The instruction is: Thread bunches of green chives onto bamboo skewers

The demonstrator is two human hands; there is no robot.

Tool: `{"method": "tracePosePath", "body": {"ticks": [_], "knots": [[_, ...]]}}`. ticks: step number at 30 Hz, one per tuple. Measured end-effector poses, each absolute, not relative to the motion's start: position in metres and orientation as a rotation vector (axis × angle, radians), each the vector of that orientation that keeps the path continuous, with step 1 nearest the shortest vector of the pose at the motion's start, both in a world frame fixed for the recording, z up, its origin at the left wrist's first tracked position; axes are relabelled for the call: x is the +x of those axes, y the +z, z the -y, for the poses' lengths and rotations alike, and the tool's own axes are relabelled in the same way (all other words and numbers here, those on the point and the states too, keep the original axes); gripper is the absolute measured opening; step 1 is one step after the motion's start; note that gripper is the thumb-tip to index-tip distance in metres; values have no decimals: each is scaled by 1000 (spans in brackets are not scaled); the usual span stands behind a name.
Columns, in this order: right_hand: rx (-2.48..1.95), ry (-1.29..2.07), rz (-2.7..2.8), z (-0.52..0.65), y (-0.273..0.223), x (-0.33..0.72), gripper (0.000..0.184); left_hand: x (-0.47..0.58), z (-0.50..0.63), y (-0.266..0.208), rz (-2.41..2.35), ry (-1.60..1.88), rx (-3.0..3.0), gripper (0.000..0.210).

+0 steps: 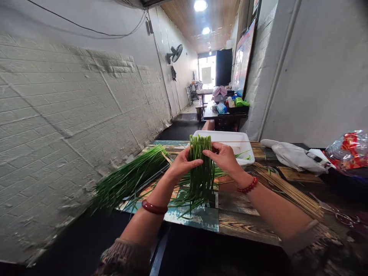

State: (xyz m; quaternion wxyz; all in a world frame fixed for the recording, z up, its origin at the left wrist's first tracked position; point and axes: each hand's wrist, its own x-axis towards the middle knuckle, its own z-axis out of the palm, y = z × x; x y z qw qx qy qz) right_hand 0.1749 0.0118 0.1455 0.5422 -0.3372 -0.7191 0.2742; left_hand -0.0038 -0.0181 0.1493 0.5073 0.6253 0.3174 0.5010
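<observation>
A row of garlic chives hangs between my hands, light cut ends up and dark leaves drooping toward the table. Near their top, a thin bamboo skewer runs sideways and sticks out to the right. My left hand is closed on the left side of the row, thumb across the front. From the right, my right hand pinches the chives just below the skewer; some of its fingers are hidden behind them. Behind the hands stands a white plastic tub with a few chive pieces in it.
A large heap of chives lies at the left table edge. To the right are a bundle of bamboo skewers, scissors, a pale cloth and a clear plastic bag. A cluttered table stands farther back.
</observation>
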Motion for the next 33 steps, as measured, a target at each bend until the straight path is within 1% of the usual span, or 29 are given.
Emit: {"method": "tracePosePath", "body": {"ticks": [2, 5, 8, 11, 15, 17, 19, 21, 24, 28, 30, 33], "knots": [[-806, 694, 1678, -15, 142, 175, 24, -5, 18, 138, -773, 1146, 1474, 58], [-822, 718, 1664, -18, 140, 176, 26, -3, 16, 124, -852, 1088, 1386, 50], [-856, 624, 1784, -9, 145, 183, 28, -3, 15, 120, -896, 1132, 1317, 44], [-844, 377, 1880, 12, 157, 198, 26, -12, 15, 129, -917, 1216, 1333, 41], [-756, -93, 1819, 36, 184, 219, 20, -31, 18, 152, -916, 1264, 1415, 33], [-719, -285, 1791, 37, 197, 224, 27, -38, 21, 165, -912, 1265, 1471, 31], [-728, -379, 1842, 31, 206, 225, 34, -43, 23, 177, -922, 1262, 1516, 29], [-746, -345, 1944, 22, 209, 224, 34, -47, 25, 184, -927, 1260, 1550, 26], [-771, -116, 2094, 14, 205, 220, 32, -54, 26, 186, -945, 1229, 1588, 27], [-790, 150, 2168, 21, 204, 211, 28, -67, 30, 174, -943, 1202, 1565, 31], [-780, 191, 2139, 27, 209, 205, 26, -74, 32, 165, -891, 1216, 1543, 40], [-730, 169, 2118, 34, 217, 193, 24, -83, 36, 150, -800, 1180, 1531, 55]]}}
